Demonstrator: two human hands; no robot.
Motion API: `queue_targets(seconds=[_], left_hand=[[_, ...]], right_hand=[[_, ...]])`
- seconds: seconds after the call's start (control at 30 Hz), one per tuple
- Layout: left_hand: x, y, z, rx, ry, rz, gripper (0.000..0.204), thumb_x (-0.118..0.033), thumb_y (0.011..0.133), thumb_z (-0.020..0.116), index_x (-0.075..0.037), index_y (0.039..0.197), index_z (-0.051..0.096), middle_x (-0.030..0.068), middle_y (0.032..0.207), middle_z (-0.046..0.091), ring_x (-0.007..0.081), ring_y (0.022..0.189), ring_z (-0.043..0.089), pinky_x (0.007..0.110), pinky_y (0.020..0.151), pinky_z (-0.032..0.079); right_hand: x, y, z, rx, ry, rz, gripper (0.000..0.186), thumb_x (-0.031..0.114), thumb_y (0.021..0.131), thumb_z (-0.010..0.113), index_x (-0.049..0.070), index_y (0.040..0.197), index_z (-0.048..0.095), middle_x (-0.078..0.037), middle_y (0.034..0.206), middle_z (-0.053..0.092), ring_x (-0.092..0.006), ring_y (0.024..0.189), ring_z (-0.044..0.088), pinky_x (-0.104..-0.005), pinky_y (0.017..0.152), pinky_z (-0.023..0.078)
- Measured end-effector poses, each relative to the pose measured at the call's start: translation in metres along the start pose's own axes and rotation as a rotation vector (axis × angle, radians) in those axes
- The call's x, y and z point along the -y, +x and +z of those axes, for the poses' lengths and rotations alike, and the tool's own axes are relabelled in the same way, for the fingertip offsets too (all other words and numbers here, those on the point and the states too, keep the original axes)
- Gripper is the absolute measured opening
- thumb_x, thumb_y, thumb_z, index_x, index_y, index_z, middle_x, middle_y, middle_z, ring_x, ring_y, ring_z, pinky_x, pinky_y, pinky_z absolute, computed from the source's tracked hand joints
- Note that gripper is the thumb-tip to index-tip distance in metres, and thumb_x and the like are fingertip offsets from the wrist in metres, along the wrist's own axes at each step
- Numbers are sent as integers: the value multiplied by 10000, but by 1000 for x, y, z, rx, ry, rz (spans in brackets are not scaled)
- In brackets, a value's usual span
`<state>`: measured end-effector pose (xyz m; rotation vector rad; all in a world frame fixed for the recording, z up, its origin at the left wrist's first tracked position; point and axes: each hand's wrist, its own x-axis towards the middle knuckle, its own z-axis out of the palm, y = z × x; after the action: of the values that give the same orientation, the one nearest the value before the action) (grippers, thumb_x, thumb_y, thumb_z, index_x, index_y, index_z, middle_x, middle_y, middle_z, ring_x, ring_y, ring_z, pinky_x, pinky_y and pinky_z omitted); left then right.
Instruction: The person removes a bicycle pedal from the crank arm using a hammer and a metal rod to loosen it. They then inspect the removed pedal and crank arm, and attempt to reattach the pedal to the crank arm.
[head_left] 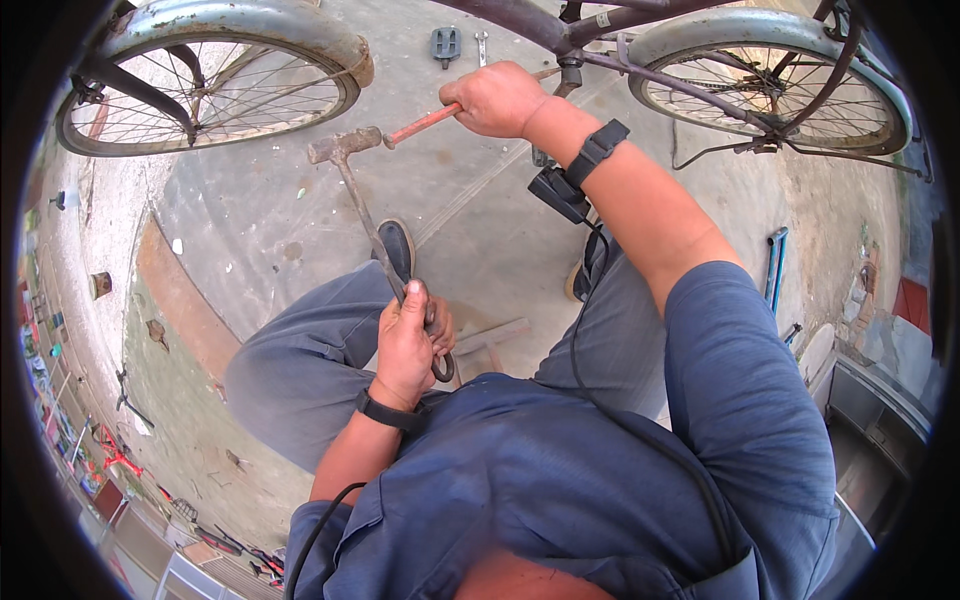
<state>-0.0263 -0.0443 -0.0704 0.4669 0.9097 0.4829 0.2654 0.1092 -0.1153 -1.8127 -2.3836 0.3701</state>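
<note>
My left hand is wrapped round the metal handle of a hammer, whose shaft ends in a loop below my fist. The rusty hammer head is raised, close to the flared end of a red metal punch. Closed round that punch is my right hand. Its thin far end shows beyond my fist, by the bottom bracket of a purple bicycle frame; whether it touches there I cannot tell.
The bicycle's front wheel is at the upper left, its rear wheel at the upper right. A loose pedal and a wrench lie on the concrete. A blue tubular object and a metal cabinet are at right.
</note>
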Motion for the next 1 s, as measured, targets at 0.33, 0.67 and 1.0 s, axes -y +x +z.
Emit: queue_targets(seconds=[0.33,0.67,1.0], left_hand=[[-3,2,-4,-72,-120,128,457,-452,1075,441,-117,772,367,13,574,334,118,474,328,282,459,300],[-5,3,-3,-56,-33,60,445,-452,1065,470,-109,797,376,14,582,349,112,467,323,279,442,307],[-9,9,-1,-124,-27,32,437,-445,1073,437,-118,789,381,-9,583,319,101,460,306,265,428,301]], right_hand=[[0,-2,1,21,13,1,115,212,877,572,174,890,680,-93,754,690,-346,728,664,-484,637,509],[-8,-8,1,49,19,66,130,223,906,556,166,932,670,-94,808,694,-340,780,671,-486,675,512],[19,-19,-20,-200,143,-3,80,173,893,591,129,937,640,-87,756,661,-300,722,666,-433,650,516]])
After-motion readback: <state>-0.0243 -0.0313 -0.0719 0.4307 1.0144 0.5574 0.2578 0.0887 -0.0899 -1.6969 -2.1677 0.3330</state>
